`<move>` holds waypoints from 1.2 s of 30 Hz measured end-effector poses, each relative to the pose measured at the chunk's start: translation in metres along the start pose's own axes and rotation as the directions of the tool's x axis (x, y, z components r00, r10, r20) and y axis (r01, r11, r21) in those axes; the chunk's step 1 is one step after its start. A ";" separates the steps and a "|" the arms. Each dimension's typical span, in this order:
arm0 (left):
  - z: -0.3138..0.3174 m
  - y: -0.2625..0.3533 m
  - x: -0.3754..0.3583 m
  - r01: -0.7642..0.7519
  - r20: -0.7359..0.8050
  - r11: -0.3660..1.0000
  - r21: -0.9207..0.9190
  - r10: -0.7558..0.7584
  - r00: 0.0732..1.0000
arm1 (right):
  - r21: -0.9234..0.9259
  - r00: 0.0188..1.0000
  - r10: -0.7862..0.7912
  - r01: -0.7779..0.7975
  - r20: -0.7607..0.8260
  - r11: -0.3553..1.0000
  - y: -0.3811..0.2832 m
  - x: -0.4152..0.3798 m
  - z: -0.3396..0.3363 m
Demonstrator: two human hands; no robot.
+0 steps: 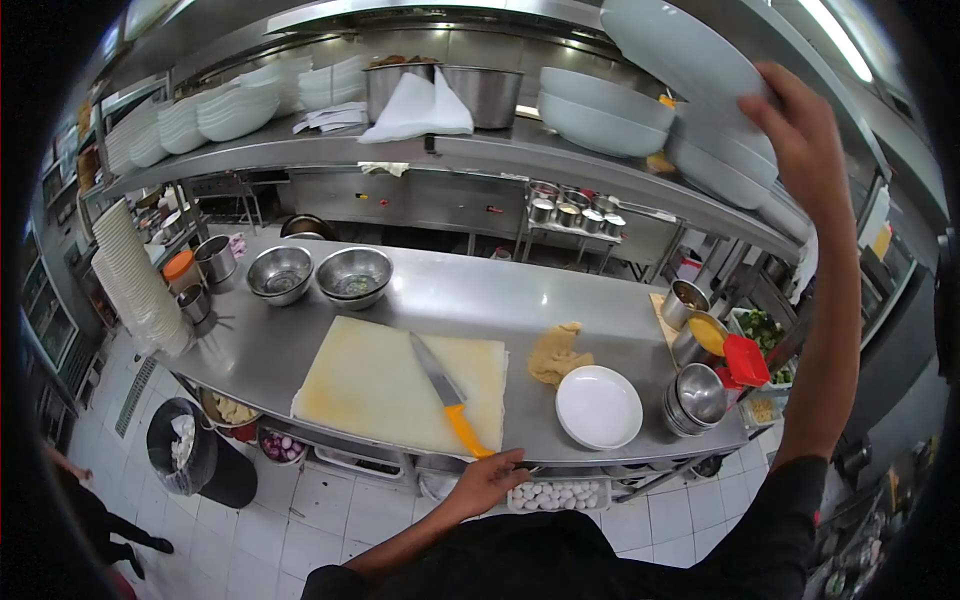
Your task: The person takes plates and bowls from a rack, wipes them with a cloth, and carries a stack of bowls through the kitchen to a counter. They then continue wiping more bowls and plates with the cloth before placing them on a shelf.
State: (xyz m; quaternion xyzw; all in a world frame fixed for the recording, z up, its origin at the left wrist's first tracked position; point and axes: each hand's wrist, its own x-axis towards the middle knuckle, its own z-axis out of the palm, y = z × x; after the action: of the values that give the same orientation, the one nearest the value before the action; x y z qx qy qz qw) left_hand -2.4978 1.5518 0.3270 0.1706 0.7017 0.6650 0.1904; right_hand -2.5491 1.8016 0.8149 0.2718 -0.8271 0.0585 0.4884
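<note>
Up at the shelf on the right, my right hand [800, 135] grips the rim of a large white bowl [685, 50], which is tilted above other stacked white bowls [715, 155]. My left hand [487, 485] rests at the counter's front edge with its fingers apart, holding nothing that I can see. Close to it lies the orange handle of a knife [437, 375], whose blade points away across a yellowed white cutting board [350, 385]. A round white plate [598, 407] sits right of the board, beside a crumpled tan cloth [558, 352].
Two steel bowls [355, 275] stand at the back left of the counter [470, 290]. Stacked steel bowls [700, 395] and a red container [746, 360] are at the right. Tall stacked cups [140, 280] line the left end. Eggs [560, 495] sit in a tray below.
</note>
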 end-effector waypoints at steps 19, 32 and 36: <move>-0.032 0.006 -0.043 0.062 -0.244 0.997 -0.055 -0.074 0.967 | -0.063 0.971 0.083 -0.070 0.225 0.996 0.057 0.088 0.120; -0.035 0.004 -0.034 0.078 -0.214 0.996 -0.051 -0.087 0.973 | -0.080 0.969 0.086 -0.069 0.233 0.994 0.067 0.077 0.130; -0.034 0.006 -0.035 0.023 -0.255 1.000 0.002 -0.022 0.967 | -0.066 0.978 0.045 -0.033 0.202 0.997 0.075 0.077 0.133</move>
State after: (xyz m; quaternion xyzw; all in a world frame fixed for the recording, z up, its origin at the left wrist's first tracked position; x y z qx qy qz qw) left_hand -2.4849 1.5052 0.3359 0.0763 0.7238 0.6776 0.1057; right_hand -2.7194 1.7868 0.8237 0.2448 -0.8794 0.0142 0.4081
